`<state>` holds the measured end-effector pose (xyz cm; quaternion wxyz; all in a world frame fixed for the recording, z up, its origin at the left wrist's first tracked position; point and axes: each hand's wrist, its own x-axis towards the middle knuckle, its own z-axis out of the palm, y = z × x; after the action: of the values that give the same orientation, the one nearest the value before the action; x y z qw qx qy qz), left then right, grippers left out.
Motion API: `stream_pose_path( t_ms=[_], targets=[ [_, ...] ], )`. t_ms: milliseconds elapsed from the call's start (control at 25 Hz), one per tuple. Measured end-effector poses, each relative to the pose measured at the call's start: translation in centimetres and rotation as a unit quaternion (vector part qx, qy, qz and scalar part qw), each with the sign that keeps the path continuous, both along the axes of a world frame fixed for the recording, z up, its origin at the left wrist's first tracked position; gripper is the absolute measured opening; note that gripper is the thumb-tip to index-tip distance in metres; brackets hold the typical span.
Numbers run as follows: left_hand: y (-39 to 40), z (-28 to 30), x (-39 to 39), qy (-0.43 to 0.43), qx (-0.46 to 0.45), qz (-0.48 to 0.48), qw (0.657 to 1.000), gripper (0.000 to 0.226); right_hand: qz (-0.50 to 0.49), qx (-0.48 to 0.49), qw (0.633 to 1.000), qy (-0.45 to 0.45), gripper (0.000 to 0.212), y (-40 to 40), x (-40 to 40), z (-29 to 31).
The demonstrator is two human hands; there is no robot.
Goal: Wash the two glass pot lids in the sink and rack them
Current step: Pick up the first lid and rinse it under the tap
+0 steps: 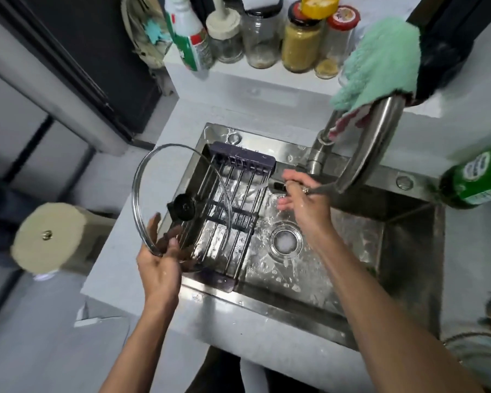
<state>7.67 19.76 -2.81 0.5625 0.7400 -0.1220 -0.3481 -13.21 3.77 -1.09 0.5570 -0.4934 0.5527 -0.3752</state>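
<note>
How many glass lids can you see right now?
1. The left hand holds one glass lid by its rim, tilted above the dish rack at the left of the sink. No second lid is in view; it may be out of frame.

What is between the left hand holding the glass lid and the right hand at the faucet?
In the head view, the dish rack lies between the left hand, which grips the glass lid, and the right hand. The rack spans the left part of the wet sink.
</note>
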Motion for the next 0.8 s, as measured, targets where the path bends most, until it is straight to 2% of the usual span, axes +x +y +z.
stream_pose_path(
  t_ms=[160, 400, 560, 800],
  targets=[
    [0.0, 0.0, 1.6, -0.002, -0.005, 0.023, 1.0, 0.064, 0.033, 0.01, 0.999, -0.004, 0.03, -0.7, 2.6, -0.4],
    [-0.5, -0.5, 3.8, -0.049, 0.015, -0.011, 0.999, 0.063, 0.029, 0.035, 0.998, -0.041, 0.025, -2.1, 6.3, -1.1],
    [-2.0, -0.4, 4.7, -0.053, 0.025, -0.023, 0.998, 0.069, 0.052, 0.07, 0.993, -0.076, 0.019, -1.4, 8.4, -2.1],
    [-0.9, 0.1, 6.8, -0.093, 0.04, 0.003, 0.995, 0.063, 0.059, 0.108, 0.983, -0.138, 0.019, -1.7, 11.6, -2.6]
  ],
)
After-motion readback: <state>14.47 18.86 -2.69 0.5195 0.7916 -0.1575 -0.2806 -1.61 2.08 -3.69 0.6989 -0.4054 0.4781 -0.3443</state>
